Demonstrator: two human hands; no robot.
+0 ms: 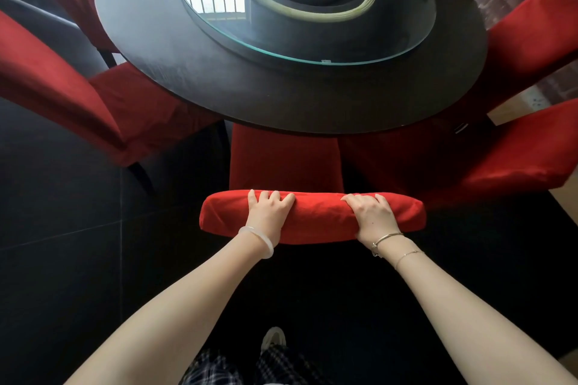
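Note:
A chair in a red fabric cover stands right in front of me, its seat point(284, 159) tucked partly under a dark round table point(187, 72). Both my hands hold the top of the chair's backrest point(322, 216). My left hand point(269, 212) grips the top edge left of centre, fingers curled over the far side. My right hand point(370, 216) grips it right of centre in the same way. A pale bangle sits on my left wrist and thin bracelets on my right.
A glass turntable point(219, 31) lies on the table. More red-covered chairs stand at the left point(62, 94) and right point(516, 162) of the table, with others further back. The floor point(62, 259) is dark tile. My shoe point(273, 337) shows below.

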